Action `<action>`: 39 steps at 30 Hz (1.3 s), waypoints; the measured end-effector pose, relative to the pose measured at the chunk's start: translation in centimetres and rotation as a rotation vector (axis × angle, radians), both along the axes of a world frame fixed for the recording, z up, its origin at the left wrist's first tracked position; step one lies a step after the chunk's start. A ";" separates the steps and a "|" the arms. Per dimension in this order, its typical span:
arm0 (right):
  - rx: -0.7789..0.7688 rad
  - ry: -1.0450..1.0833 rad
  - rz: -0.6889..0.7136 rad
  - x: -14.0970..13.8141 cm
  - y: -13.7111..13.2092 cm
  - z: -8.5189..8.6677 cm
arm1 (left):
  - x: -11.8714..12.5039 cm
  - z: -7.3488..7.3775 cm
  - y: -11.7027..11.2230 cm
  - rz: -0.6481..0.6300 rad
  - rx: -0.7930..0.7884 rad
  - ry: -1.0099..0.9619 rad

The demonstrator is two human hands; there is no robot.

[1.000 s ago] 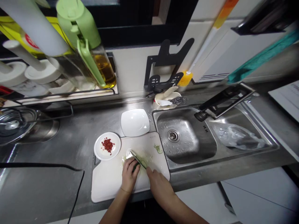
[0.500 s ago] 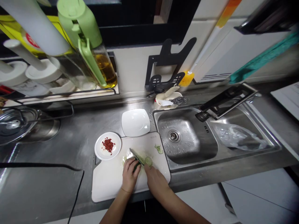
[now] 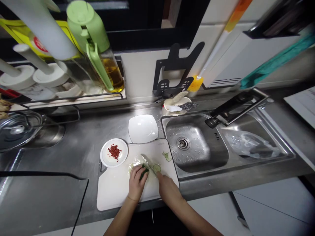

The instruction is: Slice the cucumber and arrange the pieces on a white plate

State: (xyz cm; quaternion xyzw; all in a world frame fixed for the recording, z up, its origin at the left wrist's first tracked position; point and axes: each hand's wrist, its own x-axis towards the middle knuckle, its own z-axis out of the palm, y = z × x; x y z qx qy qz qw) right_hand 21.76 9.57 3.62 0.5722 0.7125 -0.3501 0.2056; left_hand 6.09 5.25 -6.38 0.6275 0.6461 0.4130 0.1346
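Observation:
A white cutting board (image 3: 115, 190) lies on the steel counter in front of me. My left hand (image 3: 136, 185) is curled over a short green cucumber piece (image 3: 144, 171) and presses it to the board. My right hand (image 3: 168, 190) grips the handle of a knife (image 3: 149, 162), whose blade slants up-left and rests against the cucumber's cut end. A cut round slice (image 3: 157, 168) lies just right of the blade, and green scraps (image 3: 166, 156) sit near the board's right edge.
A small round plate with chopped red bits (image 3: 114, 152) touches the board's upper left. A square white dish (image 3: 143, 128) sits behind the board. The sink (image 3: 197, 147) opens to the right with a black tap (image 3: 233, 106). Oil bottle (image 3: 100, 55) and rack stand at the back left.
The knife has lifted and shifted slightly right along the cucumber, and a fresh slice now lies beside the blade. My left hand stays on the cucumber.

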 end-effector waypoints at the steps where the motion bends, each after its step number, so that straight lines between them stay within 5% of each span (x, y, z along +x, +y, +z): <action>1: -0.005 -0.008 -0.014 0.5 0.0 0.2 | 0.0 0.0 0.0 0.000 0.002 -0.002; 6: -0.010 -0.045 -0.066 2.0 0.5 1.2 | 0.0 -0.1 0.0 0.002 0.015 -0.015; 20: 0.111 -0.130 0.142 1.4 -2.3 4.9 | 0.1 -0.2 -0.3 0.034 0.010 0.030; 39: 0.133 -0.110 0.181 1.9 -2.9 4.9 | 0.2 0.2 -0.2 0.039 0.006 0.016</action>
